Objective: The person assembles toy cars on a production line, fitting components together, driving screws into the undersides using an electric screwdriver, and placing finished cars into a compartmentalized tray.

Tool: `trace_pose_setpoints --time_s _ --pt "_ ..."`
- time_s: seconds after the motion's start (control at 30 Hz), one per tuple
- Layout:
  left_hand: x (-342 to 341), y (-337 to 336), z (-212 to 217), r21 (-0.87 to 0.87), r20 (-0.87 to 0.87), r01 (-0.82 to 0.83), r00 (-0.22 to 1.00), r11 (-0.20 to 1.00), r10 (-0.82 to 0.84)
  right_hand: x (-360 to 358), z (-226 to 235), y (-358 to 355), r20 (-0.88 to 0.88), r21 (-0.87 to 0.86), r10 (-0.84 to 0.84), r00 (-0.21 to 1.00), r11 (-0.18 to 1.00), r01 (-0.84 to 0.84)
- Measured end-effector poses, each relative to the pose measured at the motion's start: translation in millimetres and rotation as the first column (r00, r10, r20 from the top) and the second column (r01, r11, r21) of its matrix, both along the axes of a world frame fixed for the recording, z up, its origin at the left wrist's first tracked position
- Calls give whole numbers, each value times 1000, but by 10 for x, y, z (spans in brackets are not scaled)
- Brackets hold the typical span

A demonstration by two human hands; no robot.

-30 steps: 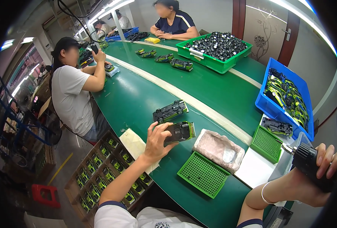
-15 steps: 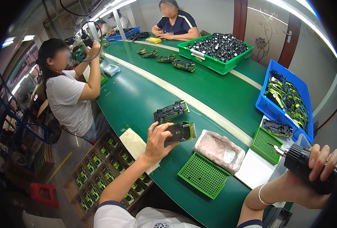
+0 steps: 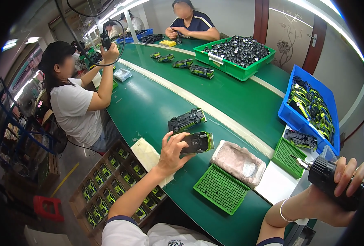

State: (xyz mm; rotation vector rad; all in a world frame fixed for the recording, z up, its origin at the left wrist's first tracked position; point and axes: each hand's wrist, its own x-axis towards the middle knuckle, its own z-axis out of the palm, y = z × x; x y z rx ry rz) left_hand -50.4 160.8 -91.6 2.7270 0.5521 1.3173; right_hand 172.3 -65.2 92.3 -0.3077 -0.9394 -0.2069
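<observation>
My left hand (image 3: 171, 156) grips a green and black toy car (image 3: 196, 144) by its sides, black underside turned up, over the green worktable. Just beyond it, a second toy car (image 3: 187, 120) lies with its underside up. At the right, my right hand (image 3: 337, 197) is closed round a black electric screwdriver (image 3: 323, 171). Its bit points left, over a small green perforated tray (image 3: 289, 158). Nearer me, a larger green perforated tray (image 3: 221, 189) holds a few small dark bits, and a cloth-covered box (image 3: 231, 155) stands behind it.
A blue bin (image 3: 290, 107) of toy cars stands at the right, with an upturned car (image 3: 301, 139) before it. Farther back is a green bin (image 3: 239, 74) of black wheel-like parts. A partitioned carton (image 3: 122, 177) of cars sits lower left. Co-workers (image 3: 81, 98) sit left and across.
My hands keep their hold, and the car and screwdriver hardly move. The left co-worker's raised hand and tool have shifted right. The person across has lifted one hand from the table.
</observation>
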Motion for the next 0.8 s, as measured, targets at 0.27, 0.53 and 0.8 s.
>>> trace_pose_setpoints --time_s 0.27,0.53,0.8 --pt "-10 -12 -3 -3 2 -2 1000 1000 2 23 0 -31 152 -65 180 972 983 -171" --pt "22 -3 9 -12 -17 31 999 999 -31 -163 62 45 160 -58 215 963 976 -208" --pt "440 19 410 -93 -171 332 923 938 -344 -5 212 184 555 -474 786 272 567 -673"
